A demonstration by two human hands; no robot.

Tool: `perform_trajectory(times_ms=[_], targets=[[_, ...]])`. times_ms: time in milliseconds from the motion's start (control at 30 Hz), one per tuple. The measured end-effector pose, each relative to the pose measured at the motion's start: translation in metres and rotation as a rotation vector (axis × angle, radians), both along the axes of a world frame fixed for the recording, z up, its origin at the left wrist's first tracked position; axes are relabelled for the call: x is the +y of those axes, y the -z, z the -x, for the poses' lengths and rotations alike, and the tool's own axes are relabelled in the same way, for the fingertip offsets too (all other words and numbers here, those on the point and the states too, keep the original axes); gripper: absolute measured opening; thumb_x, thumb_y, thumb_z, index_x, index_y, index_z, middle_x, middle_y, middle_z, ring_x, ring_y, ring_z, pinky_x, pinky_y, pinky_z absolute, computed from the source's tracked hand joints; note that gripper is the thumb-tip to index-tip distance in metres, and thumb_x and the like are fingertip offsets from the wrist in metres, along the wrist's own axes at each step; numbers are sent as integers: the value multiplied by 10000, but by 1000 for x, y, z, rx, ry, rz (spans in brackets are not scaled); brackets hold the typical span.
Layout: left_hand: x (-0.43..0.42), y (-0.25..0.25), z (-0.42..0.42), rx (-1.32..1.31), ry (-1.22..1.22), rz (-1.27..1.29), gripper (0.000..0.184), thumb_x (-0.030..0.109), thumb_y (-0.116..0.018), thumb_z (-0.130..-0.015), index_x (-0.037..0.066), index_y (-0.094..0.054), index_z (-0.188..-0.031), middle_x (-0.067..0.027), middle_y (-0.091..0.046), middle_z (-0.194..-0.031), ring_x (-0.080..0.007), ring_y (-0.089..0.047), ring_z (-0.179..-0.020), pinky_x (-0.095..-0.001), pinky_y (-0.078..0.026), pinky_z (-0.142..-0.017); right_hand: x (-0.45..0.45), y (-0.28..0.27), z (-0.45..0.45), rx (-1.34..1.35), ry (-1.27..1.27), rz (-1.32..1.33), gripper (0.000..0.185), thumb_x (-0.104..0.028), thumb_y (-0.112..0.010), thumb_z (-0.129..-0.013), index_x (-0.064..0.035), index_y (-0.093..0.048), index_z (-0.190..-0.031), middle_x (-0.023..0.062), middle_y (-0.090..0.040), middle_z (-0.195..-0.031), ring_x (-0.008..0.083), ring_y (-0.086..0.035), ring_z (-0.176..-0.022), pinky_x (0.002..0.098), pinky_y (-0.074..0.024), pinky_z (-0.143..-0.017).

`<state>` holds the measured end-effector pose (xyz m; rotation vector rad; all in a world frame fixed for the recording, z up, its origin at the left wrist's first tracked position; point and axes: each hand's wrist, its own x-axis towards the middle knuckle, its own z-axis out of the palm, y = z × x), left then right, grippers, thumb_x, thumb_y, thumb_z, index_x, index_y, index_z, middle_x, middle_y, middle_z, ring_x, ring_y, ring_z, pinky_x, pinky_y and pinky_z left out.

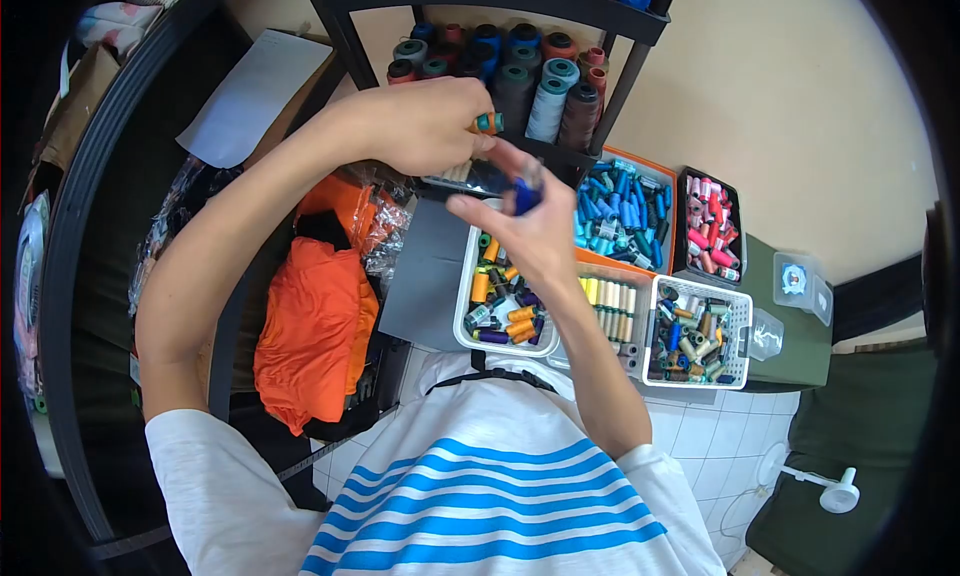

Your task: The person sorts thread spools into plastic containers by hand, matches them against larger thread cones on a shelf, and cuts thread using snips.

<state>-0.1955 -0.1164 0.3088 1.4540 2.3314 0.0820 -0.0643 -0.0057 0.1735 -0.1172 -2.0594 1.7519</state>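
My left hand [435, 126] is closed around a small thread spool [489, 123] whose green and orange end sticks out past the fingers. Just below and to the right, my right hand [538, 238] grips a dark blue thread spool [527, 195], partly hidden by the fingers. Both hands are raised in front of a black shelf [490, 4] of large thread cones. Beneath my right hand is a white basket [462, 311] of yellow, orange and purple spools.
An orange-rimmed box [668, 176] of blue spools and a black box [741, 216] of pink and red spools stand to the right. Nearer are cream spools [610, 306] and a white basket [747, 321] of mixed spools. Orange fabric [310, 326] lies at left.
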Motion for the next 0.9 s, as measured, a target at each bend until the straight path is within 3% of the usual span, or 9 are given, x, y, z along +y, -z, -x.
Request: perform_trajectory(times_ms=[100, 133, 233, 367, 400, 500, 533, 667, 900], targets=[[-8, -5, -1, 91, -107, 33, 300, 218, -591, -1043, -73, -665, -1027, -291, -696, -963, -375, -726, -1003, -419, -572, -831, -20, 12, 35, 66, -270, 528, 701, -186, -853, -888, 70, -518, -1448, 83, -764, -1103, 25, -589, -696, 193, -432, -560], [-11, -10, -2, 63, -189, 68, 290, 207, -588, -1042, -73, -664, -1025, -296, -695, -940, -379, -724, -998, -421, -572, -828, -18, 6, 36, -69, -306, 547, 737, -141, -823, -913, 30, -430, -1512, 94, -761, -1111, 12, -475, -578, 190, -332, -468], [-23, -4, 8, 35, -285, 70, 261, 177, -597, -1024, -75, -660, -1014, -292, -695, -873, -404, -715, -954, -448, -569, -824, -32, 5, 45, -15, -365, 534, 755, -180, -854, -889, 54, -456, -1487, 111, -785, -1081, 24, -560, -599, 188, -380, -476], [-26, 0, 19, 300, -114, 46, 201, 103, -619, -943, -92, -654, -979, -268, -710, -898, -428, -707, -933, -494, -560, -840, -43, 14, 68, -105, -500, 504, 358, -199, -741, -996, 16, -660, -1270, 22, -697, -810, 37, -458, -547, 223, -283, -466], [-26, -1, 19, 379, -79, 22, 177, 76, -628, -907, -90, -654, -964, -260, -713, -898, -434, -706, -935, -507, -556, -842, -47, 18, 70, -10, -527, 548, 214, -230, -679, -1042, -30, -702, -970, -39, -544, -661, 52, -419, -528, 237, -260, -478], [-35, -1, 20, 727, 22, -84, 139, 63, -762, -784, -41, -746, -874, -236, -743, -905, -395, -744, -895, -468, -599, -792, -52, 32, 69, 76, -542, 898, 337, -274, -627, -1074, -86, -589, -796, -66, -410, -584, 56, -340, -505, 247, -237, -481], [-38, -8, 19, 762, 35, -46, 118, 68, -761, -782, -17, -744, -863, -231, -741, -912, -394, -742, -911, -480, -596, -800, -51, 33, 65, 74, -564, 945, 515, -341, -586, -1089, -144, -406, -649, -68, -285, -549, 77, -255, -485, 269, -205, -470], [-55, -4, 33, 738, -29, 4, 154, 43, -651, -850, -52, -647, -971, -256, -700, -878, -455, -687, -939, -524, -540, -842, -47, 67, 68, 26, -553, 1230, 614, -401, -551, -1081, -190, -266, -580, -40, -199, -525, 105, -192, -461, 292, -177, -448], [-66, -18, 26, 724, -95, -52, 185, 61, -642, -892, -60, -632, -1032, -277, -680, -914, -455, -666, -966, -516, -527, -874, -71, 92, 69, -322, -493, 1302, 503, -248, -600, -1026, -185, -324, -610, -52, -231, -537, 98, -196, -444, 284, -164, -424]])
